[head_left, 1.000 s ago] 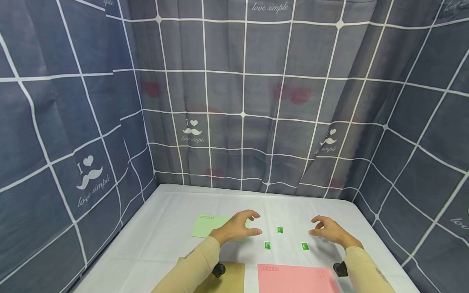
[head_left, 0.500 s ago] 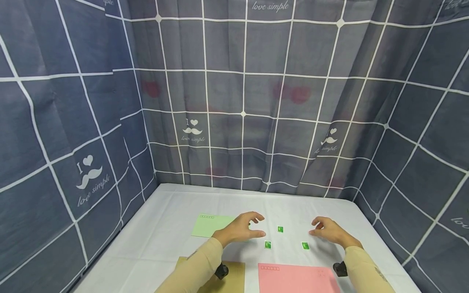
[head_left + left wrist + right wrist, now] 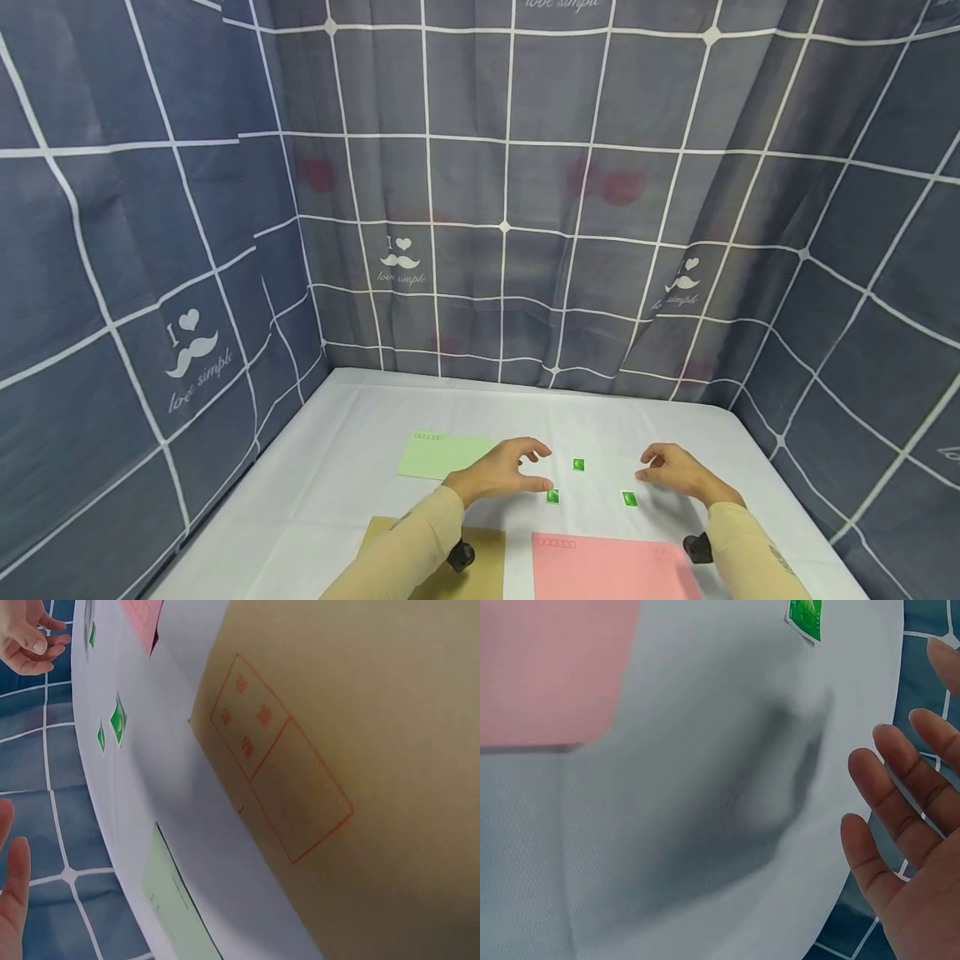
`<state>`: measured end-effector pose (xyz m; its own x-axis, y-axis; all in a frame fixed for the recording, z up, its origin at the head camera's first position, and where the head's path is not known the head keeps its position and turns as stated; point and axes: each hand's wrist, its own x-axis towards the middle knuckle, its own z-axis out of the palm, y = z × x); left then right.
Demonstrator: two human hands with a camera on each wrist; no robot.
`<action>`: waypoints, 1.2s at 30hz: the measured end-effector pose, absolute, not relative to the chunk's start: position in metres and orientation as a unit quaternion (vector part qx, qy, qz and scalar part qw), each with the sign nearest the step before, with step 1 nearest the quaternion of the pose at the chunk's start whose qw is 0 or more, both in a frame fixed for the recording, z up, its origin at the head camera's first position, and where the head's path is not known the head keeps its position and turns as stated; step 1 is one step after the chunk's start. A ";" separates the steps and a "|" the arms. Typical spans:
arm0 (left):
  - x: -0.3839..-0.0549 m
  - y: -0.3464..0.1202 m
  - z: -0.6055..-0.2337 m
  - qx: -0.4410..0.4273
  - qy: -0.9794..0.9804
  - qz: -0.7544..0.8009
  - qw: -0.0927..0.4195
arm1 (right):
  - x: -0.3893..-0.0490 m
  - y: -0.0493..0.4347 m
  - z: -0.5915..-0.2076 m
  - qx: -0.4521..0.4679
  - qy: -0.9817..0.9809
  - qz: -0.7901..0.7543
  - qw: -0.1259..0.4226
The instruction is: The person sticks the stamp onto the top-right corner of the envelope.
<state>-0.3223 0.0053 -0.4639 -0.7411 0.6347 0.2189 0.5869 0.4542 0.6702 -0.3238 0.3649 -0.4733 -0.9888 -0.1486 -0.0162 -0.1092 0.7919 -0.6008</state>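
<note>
Three small green stamps lie on the white tabletop: one farther back (image 3: 578,464), one nearer at the left (image 3: 552,497) and one nearer at the right (image 3: 629,498). My left hand (image 3: 495,471) hovers left of them, fingers bent loosely and thumb apart, holding nothing. In the head view its thumb tip overlaps the edge of the left stamp; contact cannot be told. To the right of the stamps my right hand (image 3: 681,473) hovers with relaxed fingers. The right wrist view shows its palm (image 3: 930,900) bare above the cloth and a stamp (image 3: 805,616) beyond.
A light green envelope (image 3: 438,454) lies behind my left hand. Under my left forearm is a brown envelope (image 3: 483,571), with printed red boxes seen in the left wrist view. A pink envelope (image 3: 611,571) lies at the front. Dark gridded curtains (image 3: 465,267) enclose the table.
My left hand has drifted slightly right, toward the left stamp. The right hand stays nearly still. The head view has shifted a little. The stamps and envelopes keep their places.
</note>
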 end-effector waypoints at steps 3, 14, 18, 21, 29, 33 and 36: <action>-0.323 0.007 -0.465 0.364 0.850 0.380 0.037 | -0.323 0.367 -0.473 -0.070 0.945 -0.317 0.031; -0.320 0.010 -0.466 0.373 0.850 0.369 0.042 | -0.323 0.365 -0.470 -0.067 0.945 -0.317 0.035; -0.316 0.014 -0.470 0.376 0.852 0.361 0.052 | -0.324 0.365 -0.475 -0.056 0.945 -0.319 0.039; -0.312 0.017 -0.474 0.382 0.851 0.353 0.068 | -0.325 0.365 -0.479 -0.059 0.945 -0.320 0.040; -0.307 0.021 -0.476 0.387 0.854 0.339 0.072 | -0.322 0.362 -0.481 -0.054 0.944 -0.322 0.043; -0.307 0.022 -0.477 0.398 0.851 0.334 0.071 | -0.322 0.361 -0.480 -0.048 0.945 -0.321 0.045; -0.306 0.023 -0.479 0.405 0.848 0.334 0.074 | -0.321 0.361 -0.481 -0.046 0.944 -0.323 0.044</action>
